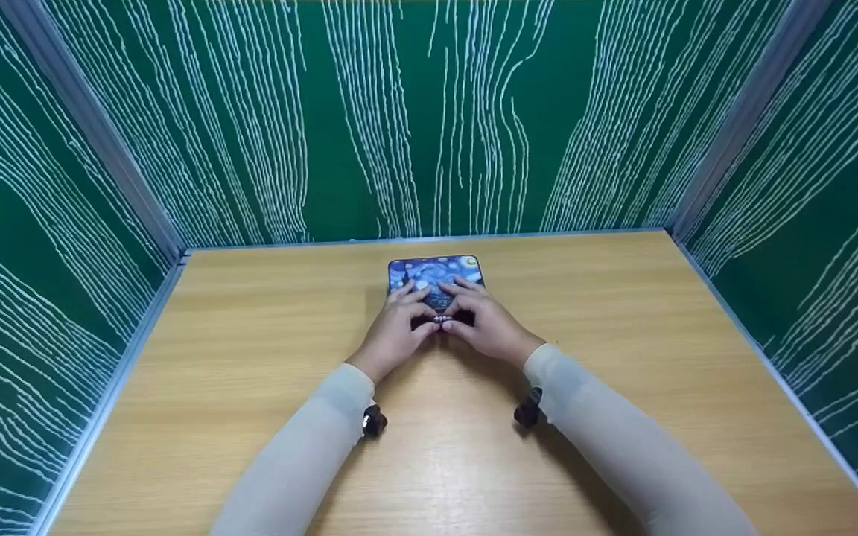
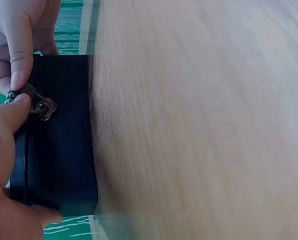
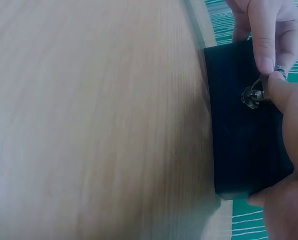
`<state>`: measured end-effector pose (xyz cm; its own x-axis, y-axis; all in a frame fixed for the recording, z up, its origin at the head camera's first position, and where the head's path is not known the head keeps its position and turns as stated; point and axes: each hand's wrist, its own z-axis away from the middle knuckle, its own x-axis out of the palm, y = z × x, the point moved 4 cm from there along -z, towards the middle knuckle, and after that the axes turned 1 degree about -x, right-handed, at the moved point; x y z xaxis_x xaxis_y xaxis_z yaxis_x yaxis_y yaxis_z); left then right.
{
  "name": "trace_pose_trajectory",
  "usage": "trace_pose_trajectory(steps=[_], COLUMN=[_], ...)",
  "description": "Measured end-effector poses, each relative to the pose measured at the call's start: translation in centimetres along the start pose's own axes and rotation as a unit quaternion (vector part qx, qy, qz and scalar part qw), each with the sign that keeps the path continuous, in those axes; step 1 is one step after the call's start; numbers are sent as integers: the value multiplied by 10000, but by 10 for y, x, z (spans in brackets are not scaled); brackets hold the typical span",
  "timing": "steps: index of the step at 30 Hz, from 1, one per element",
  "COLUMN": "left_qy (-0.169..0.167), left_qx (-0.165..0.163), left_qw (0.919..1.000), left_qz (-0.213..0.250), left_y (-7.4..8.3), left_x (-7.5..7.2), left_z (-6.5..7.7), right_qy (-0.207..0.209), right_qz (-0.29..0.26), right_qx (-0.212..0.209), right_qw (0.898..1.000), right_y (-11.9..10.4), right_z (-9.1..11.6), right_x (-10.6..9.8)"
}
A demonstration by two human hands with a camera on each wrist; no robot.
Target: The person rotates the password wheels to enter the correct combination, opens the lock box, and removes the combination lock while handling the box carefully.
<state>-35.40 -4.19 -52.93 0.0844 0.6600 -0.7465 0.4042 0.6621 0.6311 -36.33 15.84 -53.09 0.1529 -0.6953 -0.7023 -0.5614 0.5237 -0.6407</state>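
Note:
A dark box (image 2: 63,150) with a blue swirling painted lid (image 1: 433,269) sits on the wooden table. On its near side a metal hasp (image 2: 48,108) has a small padlock (image 2: 26,91) hanging through it, with number dials at one end. My left hand (image 1: 393,331) pinches the padlock between thumb and forefinger, its other fingers resting on the lid. Opposite it, my right hand (image 1: 490,324) pinches the padlock's other side, with more fingers on the lid. Thumbs and fingertips partly cover the padlock. Whether the shackle is locked I cannot tell.
The table (image 1: 265,313) ends at a grey rail before a green wall (image 1: 444,112) with white wavy lines. More green panels rise at both sides. Dark wrist devices (image 1: 374,422) sit under both pale sleeves.

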Motion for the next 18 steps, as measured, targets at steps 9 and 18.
trace_pose_trajectory(steps=[9, 18], left_qy=[77, 113], left_qx=[-89, -17], left_qw=[9999, 9999], left_qz=[-32, 15], left_y=[0, -2], left_x=[1, 2], left_z=[-1, -3], right_qy=[-84, -20], right_qz=[24, -45], right_qx=[140, 129], right_qw=[9999, 9999], right_y=[1, 1], right_z=[-1, 0], right_x=[0, 0])
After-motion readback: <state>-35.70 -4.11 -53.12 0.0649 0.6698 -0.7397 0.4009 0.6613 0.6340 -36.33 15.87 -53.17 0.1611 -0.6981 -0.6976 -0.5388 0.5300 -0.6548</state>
